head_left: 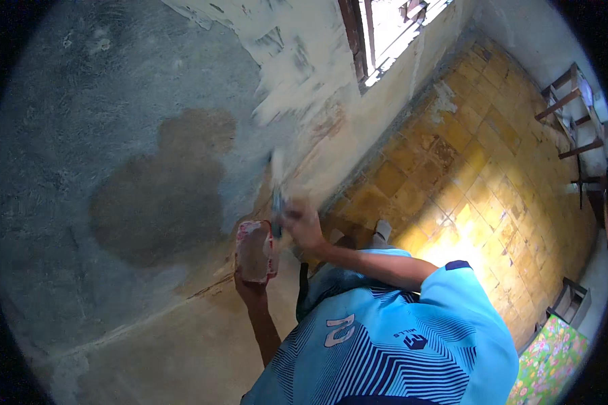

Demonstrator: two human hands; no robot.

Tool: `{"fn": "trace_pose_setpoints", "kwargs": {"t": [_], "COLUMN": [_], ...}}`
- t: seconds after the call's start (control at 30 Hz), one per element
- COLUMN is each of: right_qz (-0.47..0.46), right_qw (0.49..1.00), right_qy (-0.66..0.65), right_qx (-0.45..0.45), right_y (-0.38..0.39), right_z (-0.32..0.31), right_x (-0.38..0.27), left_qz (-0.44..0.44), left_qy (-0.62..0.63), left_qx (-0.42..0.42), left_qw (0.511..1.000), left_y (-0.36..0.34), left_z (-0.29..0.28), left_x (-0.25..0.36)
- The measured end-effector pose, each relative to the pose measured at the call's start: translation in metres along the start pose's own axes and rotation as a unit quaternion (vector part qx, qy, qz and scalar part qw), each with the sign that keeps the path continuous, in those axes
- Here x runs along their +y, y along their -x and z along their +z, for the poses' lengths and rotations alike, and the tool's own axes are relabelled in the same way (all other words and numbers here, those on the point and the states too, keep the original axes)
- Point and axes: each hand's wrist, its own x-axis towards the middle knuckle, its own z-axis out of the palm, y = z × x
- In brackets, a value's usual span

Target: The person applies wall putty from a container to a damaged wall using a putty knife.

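Observation:
My left hand (250, 291) holds a small rectangular red-edged tub (273, 262) from below, close to the wall. Pale greyish-beige paste (255, 253) shows inside, and its rim is smeared. Just right of the tub, my right hand (303, 224) is closed around what looks like a putty knife (277, 209). Motion blurs this tool; its pale end points up toward the wall, and I cannot tell whether it touches. The grey wall (148, 74) carries a dark damp-looking patch (165, 196) on the left and whitish smeared filler (297, 61) above.
A barred window (402, 30) opens at the upper right. Yellow floor tiles (446, 169) stretch to the right, brightly sunlit in one area. Wooden furniture (574, 108) stands at the far right; a flowered green cloth (550, 358) lies at the lower right. My feet (383, 229) are beside the wall.

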Motion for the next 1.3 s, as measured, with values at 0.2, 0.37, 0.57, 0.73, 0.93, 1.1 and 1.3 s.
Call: {"fn": "trace_pose_setpoints", "kwargs": {"t": [0.2, 0.37, 0.57, 0.73, 0.93, 1.1, 1.3], "right_qz": [0.086, 0.027, -0.232, -0.148, -0.124, -0.053, 0.053], "right_qw": [0.983, 0.976, 0.786, 0.678, 0.515, 0.477, 0.517], "right_qy": [-0.076, 0.161, 0.479, 0.619, 0.689, 0.697, 0.683], "right_qx": [-0.145, -0.146, -0.314, -0.368, -0.494, -0.533, -0.513], "right_y": [0.058, 0.016, -0.016, -0.017, -0.032, -0.047, -0.080], "right_z": [-0.077, -0.162, -0.142, -0.104, -0.040, -0.013, -0.011], "right_x": [-0.048, -0.057, -0.203, -0.220, -0.189, -0.201, -0.181], "left_qz": [0.040, 0.050, 0.075, 0.145, 0.166, 0.159, 0.137], "left_qy": [-0.063, -0.116, -0.240, -0.387, -0.598, -0.596, -0.634], "left_qx": [0.069, 0.033, -0.052, -0.056, -0.022, -0.007, -0.026], "left_qw": [0.995, 0.991, 0.966, 0.909, 0.784, 0.787, 0.761], "left_y": [-0.001, -0.030, -0.035, -0.053, -0.039, -0.054, -0.053], "left_z": [0.010, 0.044, 0.127, 0.135, 0.175, 0.163, 0.163], "left_x": [0.013, -0.003, 0.003, -0.014, -0.012, -0.028, -0.032]}}
